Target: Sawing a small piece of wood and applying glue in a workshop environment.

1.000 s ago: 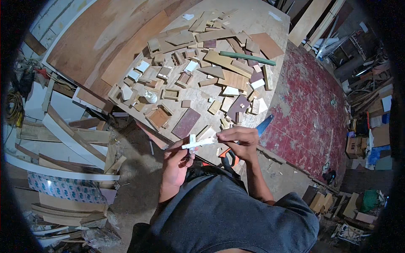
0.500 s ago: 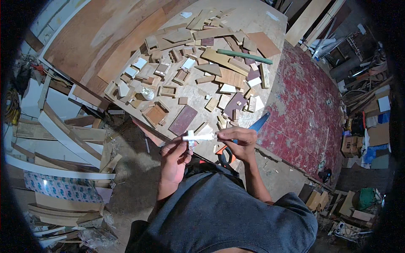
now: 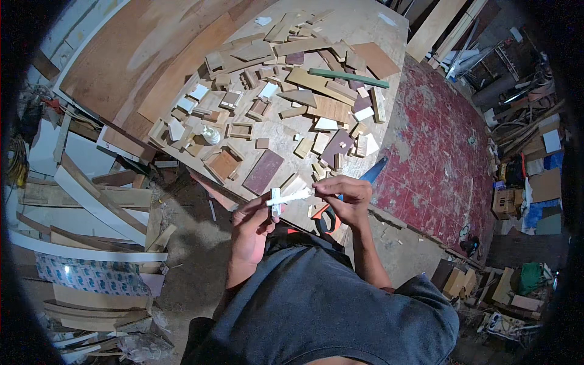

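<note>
In front of my chest, my left hand (image 3: 249, 232) grips a small white cross-shaped piece (image 3: 276, 202), its fingers closed round the left end. A pale stick-like part of it runs right toward my right hand (image 3: 349, 199). The thumb and fingertips of that hand are pinched together at the far end of the stick; whatever is between them is too small to make out. Under and beside my right hand lies a handsaw with an orange and black handle (image 3: 328, 220) and a blue blade (image 3: 375, 170), partly covered by the hand.
Wood offcuts and small open boxes lie over the worktable (image 3: 340, 24), with a white bulb-like object (image 3: 210, 135), a dark red board (image 3: 263, 172) and a green strip (image 3: 349, 78). Large plywood sheets (image 3: 121, 67) lean at left. Red flooring (image 3: 432, 152) lies right; curved white boards (image 3: 100, 194) are stacked left.
The right end of the white stick has tilted upward slightly, and my right hand has risen a little with it. My left hand keeps its hold; the whole view has shifted slightly.
</note>
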Tool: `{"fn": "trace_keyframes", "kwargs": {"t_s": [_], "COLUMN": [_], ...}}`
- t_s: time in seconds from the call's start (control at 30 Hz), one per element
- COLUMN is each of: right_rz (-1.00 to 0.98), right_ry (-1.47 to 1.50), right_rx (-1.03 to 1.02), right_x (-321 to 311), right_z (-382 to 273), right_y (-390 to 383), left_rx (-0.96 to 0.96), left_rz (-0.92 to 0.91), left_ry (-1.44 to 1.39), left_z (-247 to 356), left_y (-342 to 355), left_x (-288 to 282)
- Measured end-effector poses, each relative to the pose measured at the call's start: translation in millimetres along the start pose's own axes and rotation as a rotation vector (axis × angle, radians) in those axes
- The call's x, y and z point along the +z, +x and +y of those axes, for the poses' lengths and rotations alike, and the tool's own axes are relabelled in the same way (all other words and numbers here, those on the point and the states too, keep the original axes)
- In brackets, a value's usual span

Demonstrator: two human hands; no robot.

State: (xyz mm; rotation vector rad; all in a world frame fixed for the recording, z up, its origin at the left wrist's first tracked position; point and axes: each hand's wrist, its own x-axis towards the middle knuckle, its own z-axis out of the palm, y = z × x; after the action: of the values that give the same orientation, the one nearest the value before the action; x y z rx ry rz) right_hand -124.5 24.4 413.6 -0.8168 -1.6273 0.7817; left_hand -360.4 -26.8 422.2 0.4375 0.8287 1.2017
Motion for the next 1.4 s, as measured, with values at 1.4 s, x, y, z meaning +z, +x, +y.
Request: {"fn": "trace_keyframes", "kwargs": {"t_s": [1.4], "right_rz": [0.037], "right_ry": [0.092], "right_rx": [0.255], "right_x": [12.1], "right_z": [2.4], "right_y": [3.7], "left_rx": [0.049], "left_rz": [0.106], "left_ry": [-0.056], "left_z": [-8.3], "left_y": [16.1], "left_x": [-2.1]}}
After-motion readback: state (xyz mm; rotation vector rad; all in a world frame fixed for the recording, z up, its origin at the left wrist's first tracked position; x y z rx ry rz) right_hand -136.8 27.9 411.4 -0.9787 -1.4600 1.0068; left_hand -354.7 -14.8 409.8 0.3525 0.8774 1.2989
